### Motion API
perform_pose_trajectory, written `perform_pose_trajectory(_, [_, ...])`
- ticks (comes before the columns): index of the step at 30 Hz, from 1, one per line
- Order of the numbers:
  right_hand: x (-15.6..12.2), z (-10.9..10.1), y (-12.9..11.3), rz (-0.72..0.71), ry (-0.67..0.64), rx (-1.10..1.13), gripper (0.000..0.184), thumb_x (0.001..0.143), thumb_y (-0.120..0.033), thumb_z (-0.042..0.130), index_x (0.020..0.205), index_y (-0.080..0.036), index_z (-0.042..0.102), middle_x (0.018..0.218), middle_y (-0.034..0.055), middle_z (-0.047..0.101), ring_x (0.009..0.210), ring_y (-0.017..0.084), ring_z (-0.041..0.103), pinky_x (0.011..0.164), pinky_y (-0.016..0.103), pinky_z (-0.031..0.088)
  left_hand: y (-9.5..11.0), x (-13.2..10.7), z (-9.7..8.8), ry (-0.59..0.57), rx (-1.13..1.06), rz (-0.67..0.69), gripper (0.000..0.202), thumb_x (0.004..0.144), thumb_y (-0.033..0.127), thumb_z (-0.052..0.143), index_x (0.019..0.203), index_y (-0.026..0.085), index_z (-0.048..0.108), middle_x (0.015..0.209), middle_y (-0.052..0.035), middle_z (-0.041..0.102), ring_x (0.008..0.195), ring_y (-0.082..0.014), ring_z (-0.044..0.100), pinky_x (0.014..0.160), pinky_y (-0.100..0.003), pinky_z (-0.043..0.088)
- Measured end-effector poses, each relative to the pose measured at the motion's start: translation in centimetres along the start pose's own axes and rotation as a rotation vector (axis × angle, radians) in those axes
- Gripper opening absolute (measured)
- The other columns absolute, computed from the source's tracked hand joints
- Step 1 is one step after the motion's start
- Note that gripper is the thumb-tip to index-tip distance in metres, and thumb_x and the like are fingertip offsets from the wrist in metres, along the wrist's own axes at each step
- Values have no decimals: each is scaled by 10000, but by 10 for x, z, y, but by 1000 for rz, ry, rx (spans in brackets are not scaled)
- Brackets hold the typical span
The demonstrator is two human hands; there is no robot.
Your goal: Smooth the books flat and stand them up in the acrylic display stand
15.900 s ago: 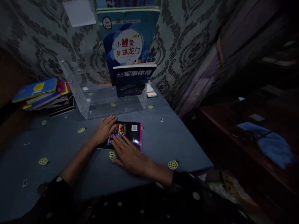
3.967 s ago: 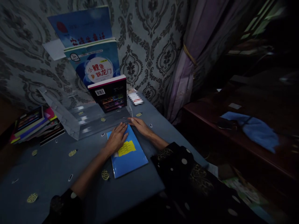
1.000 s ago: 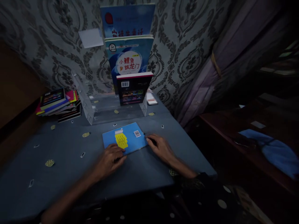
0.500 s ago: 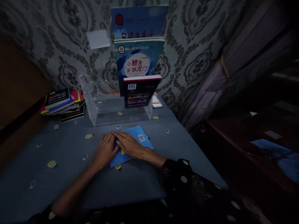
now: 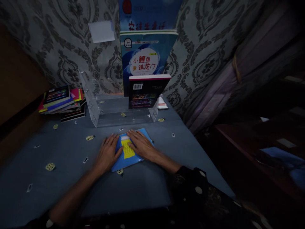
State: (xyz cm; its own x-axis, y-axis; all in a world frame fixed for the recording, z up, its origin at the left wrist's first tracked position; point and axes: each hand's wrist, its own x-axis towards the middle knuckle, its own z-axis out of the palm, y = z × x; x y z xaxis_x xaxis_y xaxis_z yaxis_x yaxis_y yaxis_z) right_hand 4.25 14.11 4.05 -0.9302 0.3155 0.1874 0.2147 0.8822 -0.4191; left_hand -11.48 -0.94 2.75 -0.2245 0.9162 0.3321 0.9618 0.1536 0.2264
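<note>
A thin blue book [image 5: 119, 163] with a yellow text panel lies flat on the table, slightly turned. My left hand [image 5: 107, 152] rests on its left edge, fingers stretched out and thumb on the cover. Across the upper right of the cover lies my right hand [image 5: 142, 145], fingers extended and palm down, hiding that part. Neither hand is closed around the book. Behind it stands a clear acrylic rack [image 5: 124, 120] holding a black book [image 5: 149, 92] in front, a blue-green book [image 5: 147, 44] behind that, and a taller blue book [image 5: 150, 14] at the back.
A pile of books [image 5: 59, 100] sits at the table's left rear. The table [image 5: 71, 178] has a grey-blue cloth with a pineapple pattern. A white card [image 5: 102, 31] shows by the patterned wall. To the right hangs a tied curtain [image 5: 214, 89] beyond the table's edge.
My right hand has slid to the right over the cover, away from my left hand, uncovering the yellow panel. The view has shifted slightly.
</note>
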Motion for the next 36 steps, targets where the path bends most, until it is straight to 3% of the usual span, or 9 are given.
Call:
perform_pose_trajectory(8, [-18,-13,28,148,40,32,559,1004,-373,401,1491,-99,425,1562,162,414,1495,268,296,1230,499,253,0,-1,-1,-9,-15,-19,511,998,427,398,1416,144,483,1466,-146,535,1398,-292,450,1156,-519,346])
perform_pose_trajectory(12, [-23,-10,37,149,74,67,565,1010,-397,379,1513,-141,401,1580,134,393,1500,263,284,1227,506,256,2,0,-2,-20,-17,-31,515,996,430,406,1437,171,466,1475,-137,528,1406,-287,440,1160,-524,336])
perform_pose_trajectory(28, [-22,-6,35,158,97,83,538,1003,-366,406,1495,-148,432,1583,136,389,1505,275,270,1219,532,251,2,1,-4,-98,63,-7,589,1004,489,391,1470,131,430,1533,-159,453,1451,-300,372,1176,-539,307])
perform_pose_trajectory(36, [-20,-9,32,198,61,78,551,996,-341,422,1481,-80,440,1581,174,376,1506,280,266,1227,512,237,3,1,-6,-124,67,-13,599,1007,481,386,1480,114,409,1547,-165,430,1467,-295,346,1182,-534,298])
